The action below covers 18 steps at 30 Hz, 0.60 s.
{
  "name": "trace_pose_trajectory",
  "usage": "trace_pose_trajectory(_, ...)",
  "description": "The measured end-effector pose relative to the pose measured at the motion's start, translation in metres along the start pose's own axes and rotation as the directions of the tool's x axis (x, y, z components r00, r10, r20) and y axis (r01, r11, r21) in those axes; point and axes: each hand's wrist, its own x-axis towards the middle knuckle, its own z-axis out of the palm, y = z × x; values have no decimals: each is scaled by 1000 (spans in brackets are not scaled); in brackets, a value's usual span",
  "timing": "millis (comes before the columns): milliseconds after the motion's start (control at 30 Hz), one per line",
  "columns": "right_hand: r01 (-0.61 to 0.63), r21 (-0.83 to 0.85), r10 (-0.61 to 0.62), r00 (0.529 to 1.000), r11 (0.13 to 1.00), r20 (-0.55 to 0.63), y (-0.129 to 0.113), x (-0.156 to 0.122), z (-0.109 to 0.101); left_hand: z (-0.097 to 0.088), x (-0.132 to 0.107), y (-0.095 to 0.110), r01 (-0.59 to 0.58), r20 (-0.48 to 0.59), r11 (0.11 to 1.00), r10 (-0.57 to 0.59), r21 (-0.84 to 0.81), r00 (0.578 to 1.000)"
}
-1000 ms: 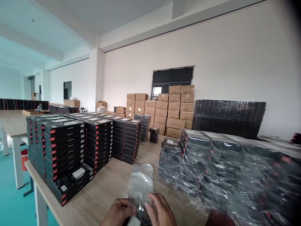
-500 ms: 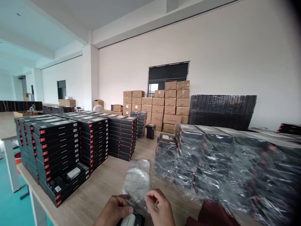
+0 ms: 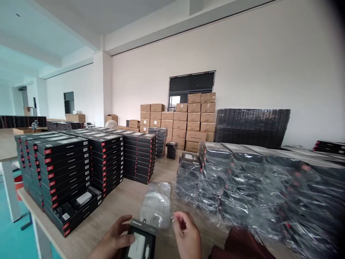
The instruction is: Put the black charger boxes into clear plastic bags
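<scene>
At the bottom centre my left hand (image 3: 114, 239) grips a small black box (image 3: 144, 227), thumb over its front. The front shows a white power-bank-like device (image 3: 137, 246) and a short white cable end. To its right, my right hand (image 3: 188, 235) is closed in a pinch, apart from the box; whatever its fingertips hold, if anything, I cannot make out. Just beyond both hands a pile of clear plastic bags (image 3: 156, 203) lies flat on the wooden table (image 3: 126, 199).
Stacked black boxes with red corners (image 3: 64, 162) stand on the left, one open tray (image 3: 83, 201) at their foot. Plastic-wrapped black boxes (image 3: 242, 180) fill the right side. Dark maroon cloth (image 3: 242, 244) is at lower right. Brown cartons (image 3: 195, 117) rise behind.
My left hand has moved left and tilted the black box up, so its front now shows. The right hand has shifted slightly right, away from the box.
</scene>
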Motion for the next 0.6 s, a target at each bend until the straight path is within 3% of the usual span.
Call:
trace_pose_trajectory(67,15,-8,-14,994,1000,107,-2,-6,9,-9,-2,-4,53,118,994,-42,-92,992)
trace_pose_trajectory(167,49,21,-52,963,999,263,-7,-13,22,-15,-1,-10,112,204,993,-105,-24,973)
trace_pose_trajectory(333,82,105,-116,920,991,374,-14,-16,26,-7,9,-13,116,71,969,-135,219,988)
trace_pose_trajectory(467,46,139,-93,931,989,353,-18,-17,22,8,13,-8,144,-49,925,-136,352,990)
trace_pose_trajectory(600,28,171,-78,953,985,294,-20,-19,22,16,13,-4,90,-67,877,-67,471,996)
